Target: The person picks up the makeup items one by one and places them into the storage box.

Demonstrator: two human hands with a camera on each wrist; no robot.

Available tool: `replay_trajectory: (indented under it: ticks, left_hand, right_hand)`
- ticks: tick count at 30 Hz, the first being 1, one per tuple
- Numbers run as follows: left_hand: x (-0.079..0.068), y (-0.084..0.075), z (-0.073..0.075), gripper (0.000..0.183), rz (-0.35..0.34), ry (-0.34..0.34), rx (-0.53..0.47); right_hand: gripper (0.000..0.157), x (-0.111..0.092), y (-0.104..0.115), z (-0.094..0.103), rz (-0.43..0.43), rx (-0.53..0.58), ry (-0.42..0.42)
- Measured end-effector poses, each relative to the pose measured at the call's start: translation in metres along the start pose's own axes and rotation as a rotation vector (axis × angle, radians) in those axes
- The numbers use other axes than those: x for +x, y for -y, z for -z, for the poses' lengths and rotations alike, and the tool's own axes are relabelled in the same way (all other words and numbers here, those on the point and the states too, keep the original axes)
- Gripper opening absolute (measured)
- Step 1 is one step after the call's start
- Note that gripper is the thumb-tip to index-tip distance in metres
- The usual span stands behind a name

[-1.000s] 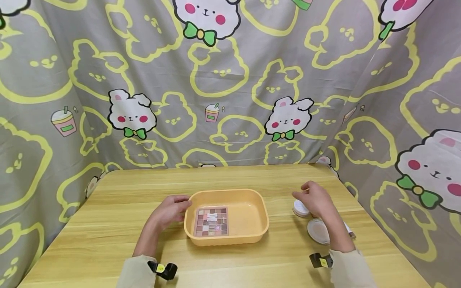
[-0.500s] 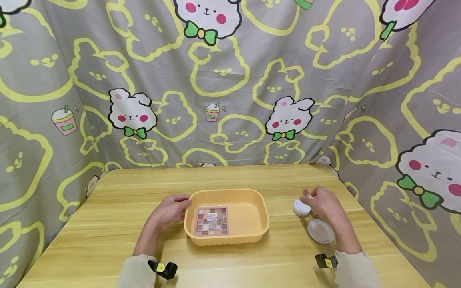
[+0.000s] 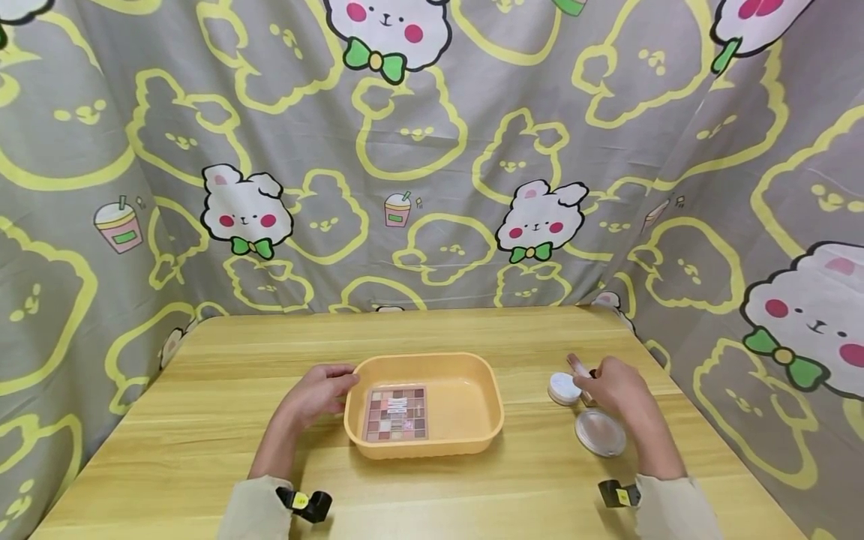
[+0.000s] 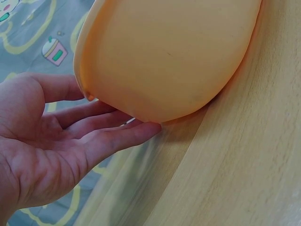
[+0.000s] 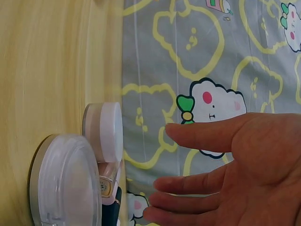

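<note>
My left hand is at the left end of a yellow-orange plastic tray, its fingertips against the rim and outer wall. In the left wrist view its fingers lie nearly straight along the tray's wall. A square eyeshadow palette lies inside, at the left. My right hand hovers by a slim pinkish cosmetic tube; the right wrist view shows thumb and fingers spread apart with nothing between them. Beside the tube are a white-lidded round jar and a clear-topped round compact.
A dark-capped item stands by the tube in the right wrist view. The wooden table ends at a grey curtain with cartoon prints. My right forearm is just beside the compact.
My right hand has moved right and toward me, from above the jar to beside the tube, uncovering the tube and compact. The left hand and tray have stayed put.
</note>
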State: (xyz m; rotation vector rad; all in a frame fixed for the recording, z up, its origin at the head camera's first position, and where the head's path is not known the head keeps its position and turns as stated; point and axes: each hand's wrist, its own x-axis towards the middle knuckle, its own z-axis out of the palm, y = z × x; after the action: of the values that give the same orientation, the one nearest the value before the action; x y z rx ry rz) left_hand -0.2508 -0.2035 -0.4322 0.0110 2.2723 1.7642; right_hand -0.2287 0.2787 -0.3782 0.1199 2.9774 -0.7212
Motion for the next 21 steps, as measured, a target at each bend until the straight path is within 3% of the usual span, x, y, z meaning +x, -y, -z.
replay_trajectory:
  ticks: [13, 21]
  left_hand:
    - [-0.0017, -0.0015, -0.0016, 0.051, -0.002, 0.013, 0.013]
    - [-0.0023, -0.0015, -0.0008, 0.048, -0.021, 0.026, 0.005]
  right_hand:
    - [0.039, 0.0043, -0.0039, -0.0045, -0.022, -0.078, 0.121]
    - [0.058, 0.0028, -0.0055, -0.0052, -0.053, -0.109, 0.177]
